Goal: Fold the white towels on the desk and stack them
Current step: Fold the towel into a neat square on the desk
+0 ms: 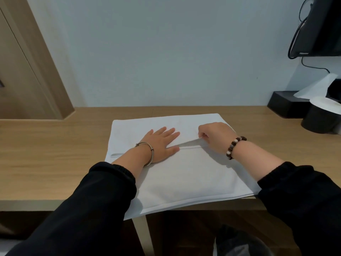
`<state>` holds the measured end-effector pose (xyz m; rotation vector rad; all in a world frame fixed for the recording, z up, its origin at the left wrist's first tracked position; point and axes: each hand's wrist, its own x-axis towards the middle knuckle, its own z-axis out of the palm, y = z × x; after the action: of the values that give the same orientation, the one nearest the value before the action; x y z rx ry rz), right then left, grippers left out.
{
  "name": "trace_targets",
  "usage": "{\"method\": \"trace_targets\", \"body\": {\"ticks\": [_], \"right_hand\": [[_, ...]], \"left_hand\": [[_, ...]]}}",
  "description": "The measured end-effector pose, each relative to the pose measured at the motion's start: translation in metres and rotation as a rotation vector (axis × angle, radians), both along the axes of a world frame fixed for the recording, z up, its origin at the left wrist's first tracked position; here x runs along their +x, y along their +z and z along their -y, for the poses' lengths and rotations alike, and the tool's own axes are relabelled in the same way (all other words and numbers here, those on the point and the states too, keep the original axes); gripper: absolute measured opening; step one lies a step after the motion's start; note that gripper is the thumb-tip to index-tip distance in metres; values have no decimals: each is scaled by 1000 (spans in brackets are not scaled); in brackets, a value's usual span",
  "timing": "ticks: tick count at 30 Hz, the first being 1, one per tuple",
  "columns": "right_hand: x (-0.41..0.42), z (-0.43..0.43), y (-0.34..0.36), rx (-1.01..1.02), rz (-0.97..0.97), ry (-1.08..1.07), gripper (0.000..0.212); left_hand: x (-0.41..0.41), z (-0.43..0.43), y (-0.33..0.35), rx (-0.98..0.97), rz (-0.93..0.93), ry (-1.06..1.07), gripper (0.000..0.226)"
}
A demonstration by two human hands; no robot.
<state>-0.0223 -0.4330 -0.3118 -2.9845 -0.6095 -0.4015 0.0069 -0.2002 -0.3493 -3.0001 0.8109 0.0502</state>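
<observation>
Flat white cloth towel point(184, 174) lies on the wooden desk point(46, 154), near edge overhanging. Left hand point(160, 143) presses it flat, fingers straight; right hand point(215, 137) pinches the folded hem. Looks soft, light, limp: best gripped at edges or corners.

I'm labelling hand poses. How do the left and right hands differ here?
The left hand lies flat, fingers spread, pressing the white towel; the right hand curls, pinching the towel's folded edge. The left wrist wears a metal bangle, the right a beaded bracelet. Both rest on the towel.
</observation>
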Motion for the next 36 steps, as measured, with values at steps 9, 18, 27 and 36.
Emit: {"method": "trace_targets", "body": {"ticks": [9,18,27,36], "right_hand": [[-9,0,-12,-14,-48,59,17],[-13,-6,-10,-21,-79,12,18],[-16,-11,-13,2,-61,-57,19],[-18,-19,-19,3,8,-132,20]], "left_hand": [[0,-1,-1,-17,-13,-10,54],[-24,12,14,-93,352,-160,25],[-31,24,26,108,372,-176,21],[-42,34,33,230,369,-149,22]]}}
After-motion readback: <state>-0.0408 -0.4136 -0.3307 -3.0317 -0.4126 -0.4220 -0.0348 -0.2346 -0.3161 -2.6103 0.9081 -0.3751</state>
